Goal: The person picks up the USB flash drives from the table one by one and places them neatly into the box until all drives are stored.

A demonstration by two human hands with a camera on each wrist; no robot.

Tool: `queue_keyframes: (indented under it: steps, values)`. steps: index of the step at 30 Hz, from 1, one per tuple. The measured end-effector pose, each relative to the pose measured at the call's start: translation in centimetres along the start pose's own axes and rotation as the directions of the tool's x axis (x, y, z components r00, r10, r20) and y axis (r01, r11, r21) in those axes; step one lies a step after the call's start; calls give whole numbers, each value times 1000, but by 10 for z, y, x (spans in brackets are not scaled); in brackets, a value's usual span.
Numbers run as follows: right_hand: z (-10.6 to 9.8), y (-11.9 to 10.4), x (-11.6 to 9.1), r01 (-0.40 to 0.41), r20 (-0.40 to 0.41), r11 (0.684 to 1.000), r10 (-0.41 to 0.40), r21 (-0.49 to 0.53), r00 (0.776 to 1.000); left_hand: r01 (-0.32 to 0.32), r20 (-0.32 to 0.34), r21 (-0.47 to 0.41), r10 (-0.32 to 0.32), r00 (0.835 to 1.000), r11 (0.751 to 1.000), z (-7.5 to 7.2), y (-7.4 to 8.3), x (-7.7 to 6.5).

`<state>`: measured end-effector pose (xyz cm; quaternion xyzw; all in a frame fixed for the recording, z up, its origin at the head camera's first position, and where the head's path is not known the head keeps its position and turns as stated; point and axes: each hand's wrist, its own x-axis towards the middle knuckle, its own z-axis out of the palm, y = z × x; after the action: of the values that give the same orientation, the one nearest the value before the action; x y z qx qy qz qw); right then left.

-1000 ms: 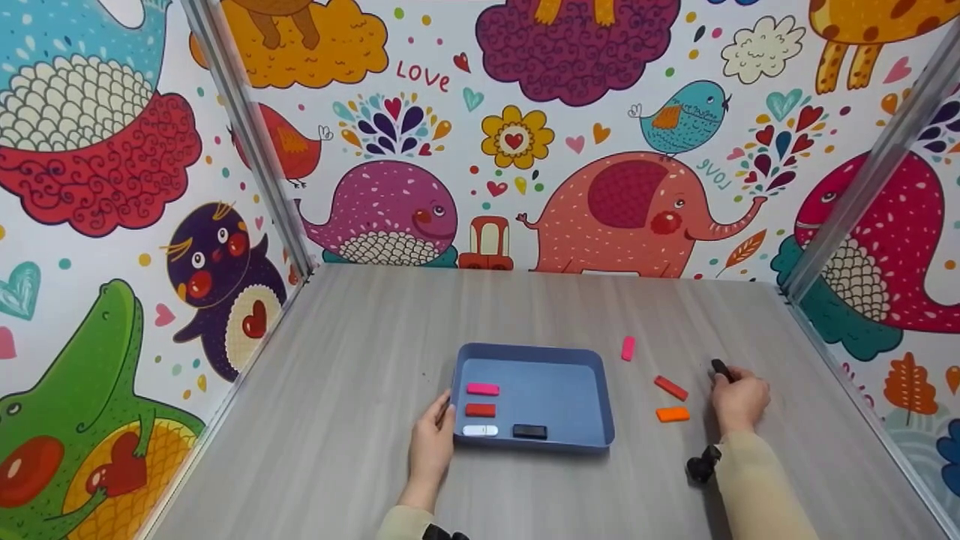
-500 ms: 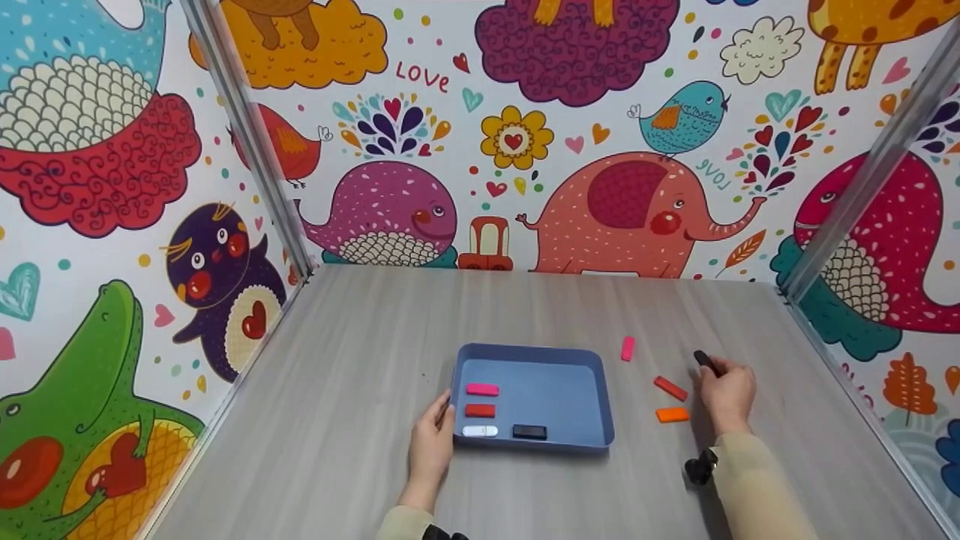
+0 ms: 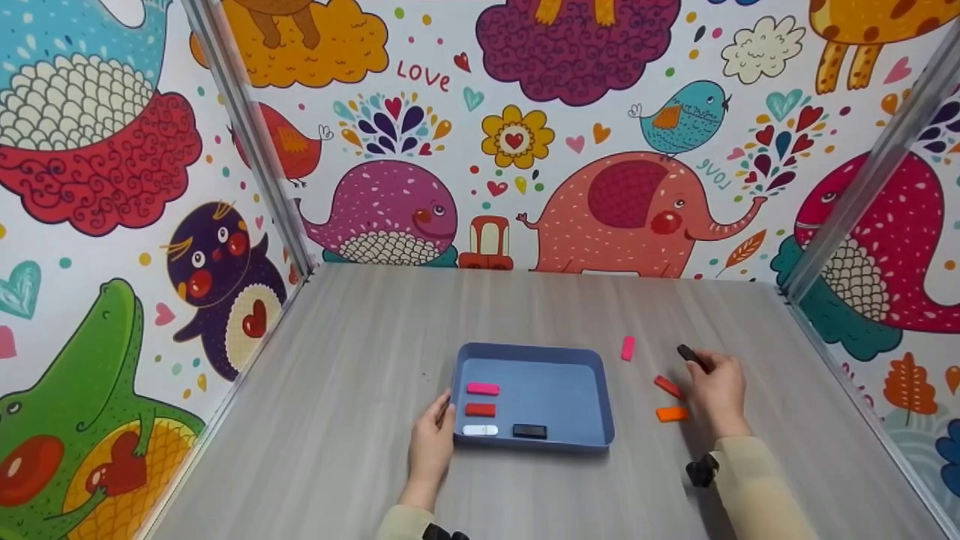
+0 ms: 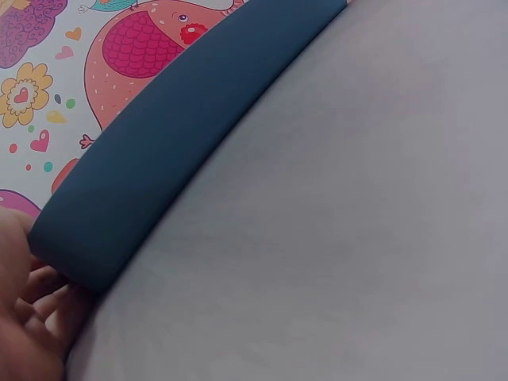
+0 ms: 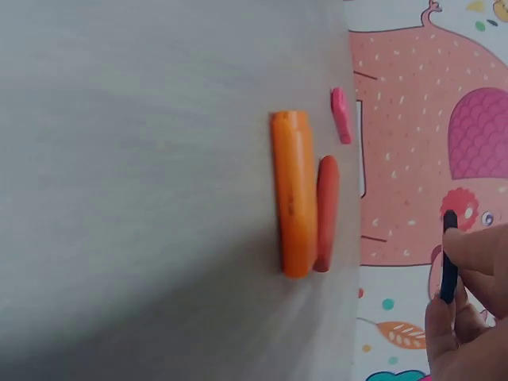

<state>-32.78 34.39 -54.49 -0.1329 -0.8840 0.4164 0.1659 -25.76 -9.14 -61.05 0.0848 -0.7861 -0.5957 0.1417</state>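
Observation:
My right hand [image 3: 718,390] pinches a small black stick [image 3: 691,356] between thumb and fingers, raised above the table; the same black stick [image 5: 450,258] shows in the right wrist view. Close by lie a red stick [image 3: 667,386], partly covered by the hand, and an orange stick [image 3: 672,414]. A pink stick [image 3: 628,348] is farther back. My left hand [image 3: 431,442] grips the left wall of a shallow blue tray [image 3: 536,444]. Inside the tray, pink [image 3: 483,389], red [image 3: 480,410] and white [image 3: 480,430] sticks form a column, with a black stick [image 3: 530,431] beside the white one.
The grey wood-patterned table [image 3: 360,337] meets walls printed with cartoon animals. Metal posts [image 3: 259,142] stand at the back corners. A wrist camera [image 3: 703,470] sits on the right sleeve.
The right hand has moved left with the black stick, passing over the red stick's end. My left hand and the tray have stayed in place.

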Motion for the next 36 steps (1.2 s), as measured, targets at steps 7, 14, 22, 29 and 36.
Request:
queue_keyframes:
  steps: [7,14,22,29,36]
  values:
    - [-1,-12,-5,54,64,998,-53,-19,997,5,8,2,-5,1000,1000,-1,0,0]
    - [4,-26,-11,142,89,989,-139,-38,986,10,9,1,-10,1000,1000,-1,0,0]
    - [12,-41,-22,179,148,984,-179,10,973,-4,5,23,4,1000,1000,0,0,0]
    - [20,-48,-29,225,152,974,-223,7,963,8,0,22,-8,1000,1000,0,1,1]
    - [26,-53,-36,245,151,969,-246,28,957,26,-1,27,-26,1000,999,-1,2,0]
